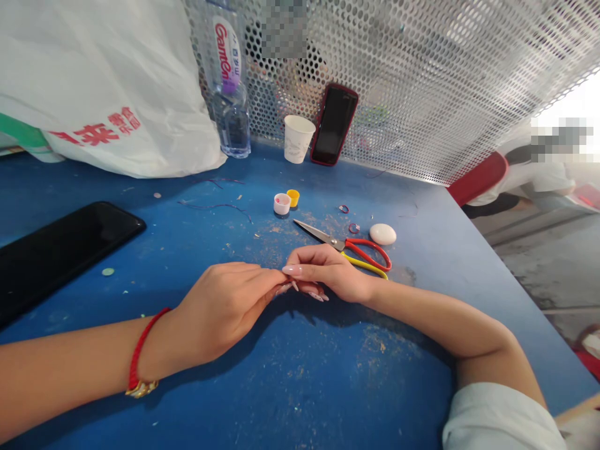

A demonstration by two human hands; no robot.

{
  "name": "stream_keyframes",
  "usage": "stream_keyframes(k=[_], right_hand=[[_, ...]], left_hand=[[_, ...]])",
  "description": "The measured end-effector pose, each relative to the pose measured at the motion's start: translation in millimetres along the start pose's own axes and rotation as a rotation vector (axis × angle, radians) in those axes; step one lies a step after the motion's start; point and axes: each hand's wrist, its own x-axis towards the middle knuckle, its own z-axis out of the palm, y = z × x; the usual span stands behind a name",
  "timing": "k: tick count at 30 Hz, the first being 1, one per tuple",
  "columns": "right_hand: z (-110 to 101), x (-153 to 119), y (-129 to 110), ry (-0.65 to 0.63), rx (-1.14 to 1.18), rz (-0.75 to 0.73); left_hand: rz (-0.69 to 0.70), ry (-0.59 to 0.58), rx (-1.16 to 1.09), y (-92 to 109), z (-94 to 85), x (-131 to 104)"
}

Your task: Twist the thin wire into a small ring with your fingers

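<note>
The left hand (220,309) and the right hand (328,272) are being brought together low over the scuffed blue bench (300,381), fingertips meeting — the left fingers are being pressed together around the right hand's long pale nails (293,270). Whether anything small is being pinched between them cannot be told; nothing is being shown in the grip.

A risk is being posed by the red-and-yellow-handled steel scissors (351,247), lying just behind the right hand with the blades pointing left: they could be knocked by a careless wrist. The small purple rings (349,219) near them could be swept off among the grit.

The bench is being kept cluttered — a black phone (60,250) at the left, a white plastic bag (107,87), a clear water bottle (229,87), a white paper cup (297,139), a red-cased phone (334,125) leaned on the perforated metal screen (445,81), two small caps (287,201) and a white oval pebble-like piece (383,234). Concrete floor is being shown at the right.
</note>
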Motion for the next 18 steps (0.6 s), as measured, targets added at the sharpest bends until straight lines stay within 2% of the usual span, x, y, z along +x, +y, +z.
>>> stream_keyframes(k=[3,9,15,18], right_hand=[[-1.2,0.0,1.1,0.001,0.000,-0.026],[0.1,-0.6,10.2,0.050,-0.079,-0.105],[3.3,-1.1,17.2,0.100,-0.131,-0.164],[4.2,-3.8,17.3,0.122,-0.276,-0.214]], left_hand=[[-0.053,-0.031,-0.091,-0.9,-0.6,1.2],[-0.219,-0.118,-0.423,-3.2,-1.3,3.9],[-0.313,-0.159,-0.499,-2.0,-3.1,3.1],[-0.341,-0.155,-0.532,-2.1,-2.5,2.8]])
